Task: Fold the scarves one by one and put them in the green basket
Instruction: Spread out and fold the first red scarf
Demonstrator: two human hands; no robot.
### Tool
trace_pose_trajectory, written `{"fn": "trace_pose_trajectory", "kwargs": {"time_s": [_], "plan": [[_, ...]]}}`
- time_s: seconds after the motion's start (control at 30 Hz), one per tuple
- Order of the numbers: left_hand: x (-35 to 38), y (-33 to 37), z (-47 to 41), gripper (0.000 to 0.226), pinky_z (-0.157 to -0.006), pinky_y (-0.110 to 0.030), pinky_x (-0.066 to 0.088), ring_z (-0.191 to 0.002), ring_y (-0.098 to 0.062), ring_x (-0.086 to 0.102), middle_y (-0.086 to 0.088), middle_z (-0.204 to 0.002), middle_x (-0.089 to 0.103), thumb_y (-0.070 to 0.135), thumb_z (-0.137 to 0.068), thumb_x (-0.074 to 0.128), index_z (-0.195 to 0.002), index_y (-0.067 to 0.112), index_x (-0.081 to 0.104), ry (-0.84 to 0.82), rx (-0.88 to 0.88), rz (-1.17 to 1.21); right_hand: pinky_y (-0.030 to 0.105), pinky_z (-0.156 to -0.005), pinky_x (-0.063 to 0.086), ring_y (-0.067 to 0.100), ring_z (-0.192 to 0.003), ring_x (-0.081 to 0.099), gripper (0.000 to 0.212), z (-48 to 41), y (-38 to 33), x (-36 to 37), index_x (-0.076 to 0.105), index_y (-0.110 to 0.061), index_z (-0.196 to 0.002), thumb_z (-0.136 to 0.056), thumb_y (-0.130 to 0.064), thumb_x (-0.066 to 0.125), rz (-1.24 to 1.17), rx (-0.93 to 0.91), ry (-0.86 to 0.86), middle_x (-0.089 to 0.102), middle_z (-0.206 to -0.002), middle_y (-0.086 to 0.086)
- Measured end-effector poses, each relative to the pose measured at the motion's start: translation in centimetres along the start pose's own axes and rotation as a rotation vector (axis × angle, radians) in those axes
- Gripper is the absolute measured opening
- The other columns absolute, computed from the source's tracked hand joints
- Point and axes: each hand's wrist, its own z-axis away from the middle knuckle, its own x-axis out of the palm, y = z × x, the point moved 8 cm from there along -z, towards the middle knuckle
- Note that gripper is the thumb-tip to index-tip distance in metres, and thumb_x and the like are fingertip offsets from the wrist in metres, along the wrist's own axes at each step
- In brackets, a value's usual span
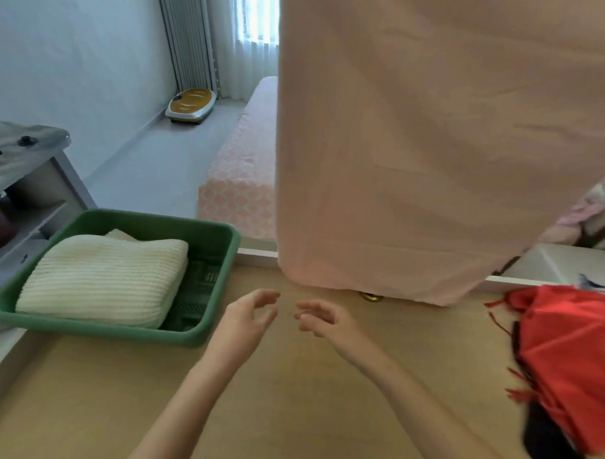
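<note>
Both forearms reach forward, left hand (248, 315) and right hand (322, 320) close together, fingers loosely curled, holding nothing.

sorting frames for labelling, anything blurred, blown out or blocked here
head view: daylight blows out the window; the pink cloth close to the lens is soft and blocks much of the frame; the red scarf at the right edge is smeared; the cream knitted scarf in the green basket, the left hand and right hand read fairly sharp

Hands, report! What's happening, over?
Left hand, right hand open, empty. Cream scarf folded in basket. Pink scarf hangs ahead; red scarf waits right.
</note>
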Motion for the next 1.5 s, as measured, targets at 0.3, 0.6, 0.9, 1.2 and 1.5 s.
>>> {"fn": "trace_pose_trajectory", "kwargs": {"time_s": [0.3,0.6,0.9,1.2,1.5], "plan": [[23.7,8.2,1.7,0.026,-0.095,-0.024,0.041,-0.113,-0.022,0.059,-0.002,-0.106,0.059,0.010,-0.094,0.056,-0.120,0.009,0.060,-0.376,-0.085,0.064,0.020,-0.092,0.046,0.015,-0.104,0.060,0.027,11.5,15.1,-23.3,0.062,-0.013,-0.116,-0.090,-0.006,0.060,0.160,0.206,0.423,0.065,-0.111,0.002],[39.0,10.8,6.0,0.027,-0.085,-0.016,0.040,-0.102,-0.012,0.060,-0.004,-0.120,0.064,0.018,-0.095,0.056,-0.121,0.014,0.061,-0.626,-0.123,-0.067,0.034,-0.108,0.031,0.025,-0.136,0.033,0.061,21.6,26.9,-34.6,0.039,-0.014,-0.143,-0.090,-0.027,0.064,0.612,0.441,0.798,0.034,-0.151,0.007],[45.0,13.6,5.6,0.027,-0.075,-0.008,0.031,-0.098,-0.007,0.052,-0.006,-0.124,0.063,0.012,-0.097,0.052,-0.122,0.007,0.061,-0.575,-0.159,-0.028,0.037,-0.072,0.049,0.028,-0.093,0.058,0.012,19.8,30.3,-38.7,0.074,-0.013,-0.081,-0.071,-0.012,0.081,0.805,0.385,0.838,0.065,-0.105,0.006],[48.0,16.0,5.8,0.030,-0.084,-0.018,0.041,-0.099,-0.010,0.056,-0.004,-0.118,0.063,0.011,-0.096,0.051,-0.125,0.014,0.058,-0.516,-0.208,0.092,0.035,-0.091,0.038,0.029,-0.104,0.050,0.035,25.4,28.5,-42.3,0.061,-0.007,-0.108,-0.077,-0.014,0.075,0.606,0.111,1.227,0.056,-0.110,0.010],[52.3,23.1,5.6,0.034,-0.096,-0.021,0.043,-0.115,-0.013,0.056,-0.002,-0.124,0.060,0.016,-0.099,0.049,-0.132,0.017,0.052,-0.580,-0.111,0.261,0.028,-0.074,0.038,0.035,-0.094,0.060,0.018,27.3,30.1,-50.4,0.066,-0.002,-0.093,-0.087,-0.019,0.067,0.105,0.262,1.370,0.066,-0.093,0.012]]}}
